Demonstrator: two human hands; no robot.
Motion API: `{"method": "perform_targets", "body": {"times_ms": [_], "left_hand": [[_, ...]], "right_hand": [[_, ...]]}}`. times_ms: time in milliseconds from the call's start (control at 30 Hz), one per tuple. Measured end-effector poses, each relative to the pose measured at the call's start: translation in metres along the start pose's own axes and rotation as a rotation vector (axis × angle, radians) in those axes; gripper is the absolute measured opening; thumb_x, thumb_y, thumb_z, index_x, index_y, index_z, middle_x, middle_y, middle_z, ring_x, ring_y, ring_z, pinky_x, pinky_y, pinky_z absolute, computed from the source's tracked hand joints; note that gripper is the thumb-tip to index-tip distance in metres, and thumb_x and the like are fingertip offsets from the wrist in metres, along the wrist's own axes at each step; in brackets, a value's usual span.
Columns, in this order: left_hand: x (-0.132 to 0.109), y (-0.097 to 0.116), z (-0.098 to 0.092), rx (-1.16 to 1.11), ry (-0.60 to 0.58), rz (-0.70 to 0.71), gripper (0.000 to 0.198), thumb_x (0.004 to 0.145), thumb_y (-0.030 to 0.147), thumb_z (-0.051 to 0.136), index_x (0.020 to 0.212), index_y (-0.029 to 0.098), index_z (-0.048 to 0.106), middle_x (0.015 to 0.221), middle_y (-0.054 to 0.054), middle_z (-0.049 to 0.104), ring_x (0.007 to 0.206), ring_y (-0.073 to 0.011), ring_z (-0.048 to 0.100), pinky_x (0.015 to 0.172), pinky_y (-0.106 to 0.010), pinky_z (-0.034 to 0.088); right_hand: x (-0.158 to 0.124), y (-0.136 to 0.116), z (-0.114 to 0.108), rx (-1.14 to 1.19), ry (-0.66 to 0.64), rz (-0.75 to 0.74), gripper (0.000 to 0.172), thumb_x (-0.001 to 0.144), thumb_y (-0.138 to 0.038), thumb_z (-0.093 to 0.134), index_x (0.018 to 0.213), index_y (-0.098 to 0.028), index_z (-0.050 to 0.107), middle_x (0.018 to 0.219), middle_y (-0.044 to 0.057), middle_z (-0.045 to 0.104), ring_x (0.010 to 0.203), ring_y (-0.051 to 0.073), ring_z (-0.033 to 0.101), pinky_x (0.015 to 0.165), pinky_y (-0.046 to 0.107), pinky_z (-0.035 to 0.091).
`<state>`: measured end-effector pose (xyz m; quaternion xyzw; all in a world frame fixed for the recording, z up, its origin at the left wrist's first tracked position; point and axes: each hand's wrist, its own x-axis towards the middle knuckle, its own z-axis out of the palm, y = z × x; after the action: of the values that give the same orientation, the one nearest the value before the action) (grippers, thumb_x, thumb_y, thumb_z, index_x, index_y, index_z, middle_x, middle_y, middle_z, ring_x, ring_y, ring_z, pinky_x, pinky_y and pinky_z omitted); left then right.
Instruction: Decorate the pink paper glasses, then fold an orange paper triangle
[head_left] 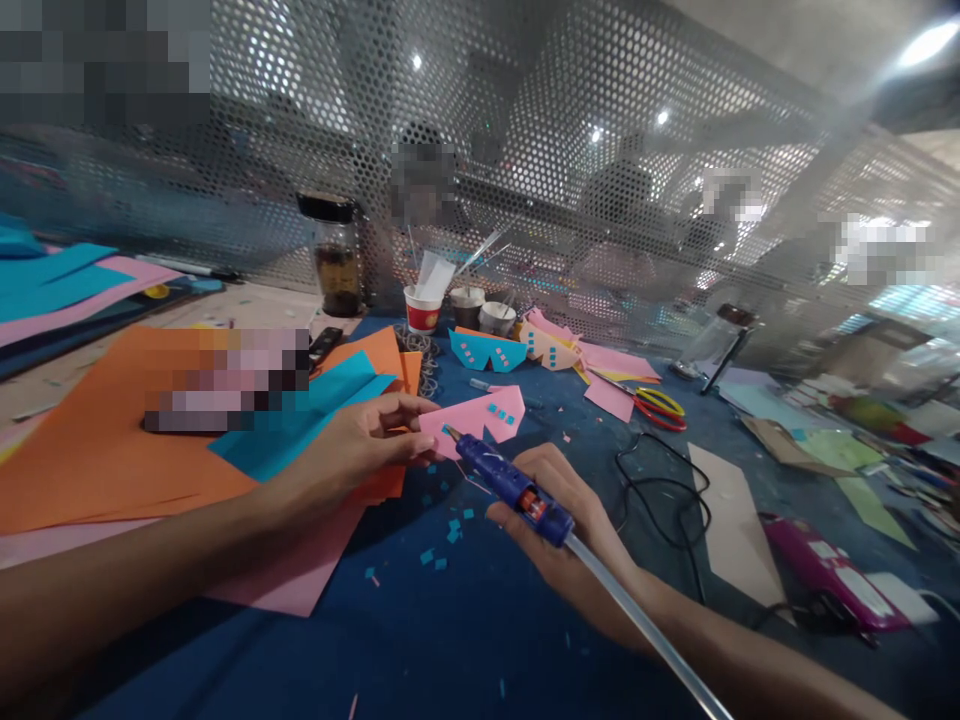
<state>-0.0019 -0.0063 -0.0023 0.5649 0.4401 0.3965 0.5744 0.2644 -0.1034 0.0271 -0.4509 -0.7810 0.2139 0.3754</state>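
Note:
My left hand (367,440) pinches a pink paper cut-out (480,415) with small teal squares on it, holding it just above the dark blue table (465,620). My right hand (570,520) grips a blue hot glue gun (510,485) with a clear glue stick (637,620) sticking out of its back. The gun's nozzle touches the lower left edge of the pink cut-out. Small teal paper squares (450,530) lie scattered on the table below the hands.
Orange, teal and pink paper sheets (112,440) lie at left. Finished teal and pink cut-outs (517,350), paper cups (424,310), a dark jar (337,255), scissors (656,405), a black cable (667,490) and a magenta tool (825,570) surround the work. A perforated metal screen (525,150) stands behind.

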Motion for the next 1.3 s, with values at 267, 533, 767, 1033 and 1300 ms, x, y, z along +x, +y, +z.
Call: {"method": "perform_targets", "body": {"times_ms": [267,533,767,1033,1300], "left_hand": [[-0.004,0.002,0.004,-0.004,-0.012,-0.039,0.051,0.073,0.050,0.093,0.115,0.028,0.075,0.090,-0.006,0.082,0.080,-0.0252,0.078,0.062,-0.032,0.062],[0.000,-0.003,0.004,-0.012,-0.007,-0.025,0.051,0.068,0.047,0.095,0.110,0.027,0.075,0.088,-0.006,0.082,0.082,-0.0272,0.079,0.074,-0.040,0.067],[-0.004,0.003,0.006,0.018,-0.005,-0.030,0.052,0.070,0.049,0.095,0.112,0.026,0.075,0.085,-0.006,0.082,0.078,-0.0269,0.079,0.065,-0.036,0.064],[-0.003,0.001,0.007,0.011,-0.015,-0.011,0.048,0.070,0.047,0.095,0.110,0.026,0.077,0.103,-0.008,0.085,0.089,-0.0268,0.080,0.082,-0.040,0.068],[-0.007,0.005,0.009,-0.026,-0.018,-0.019,0.047,0.071,0.042,0.097,0.110,0.026,0.075,0.104,-0.006,0.083,0.091,-0.0247,0.080,0.082,-0.036,0.067]], "right_hand": [[-0.002,0.009,0.008,-0.022,0.006,0.014,0.011,0.102,-0.030,0.070,0.105,-0.024,0.062,0.108,0.005,0.065,0.088,0.018,0.066,0.078,0.031,0.055],[-0.004,0.010,0.010,-0.067,0.016,-0.011,0.014,0.102,-0.027,0.069,0.106,-0.025,0.056,0.109,0.005,0.062,0.089,0.018,0.065,0.078,0.031,0.054],[-0.005,0.012,0.012,-0.095,-0.008,-0.008,0.016,0.101,-0.027,0.070,0.109,-0.025,0.055,0.110,0.005,0.061,0.087,0.019,0.066,0.075,0.030,0.053],[-0.007,0.018,0.015,-0.095,-0.004,-0.018,0.021,0.100,-0.025,0.070,0.111,-0.027,0.053,0.110,0.004,0.061,0.088,0.020,0.066,0.072,0.031,0.053],[-0.007,0.015,0.015,-0.090,-0.009,-0.008,0.022,0.099,-0.023,0.070,0.111,-0.027,0.052,0.109,0.003,0.059,0.086,0.018,0.064,0.072,0.030,0.052]]}}
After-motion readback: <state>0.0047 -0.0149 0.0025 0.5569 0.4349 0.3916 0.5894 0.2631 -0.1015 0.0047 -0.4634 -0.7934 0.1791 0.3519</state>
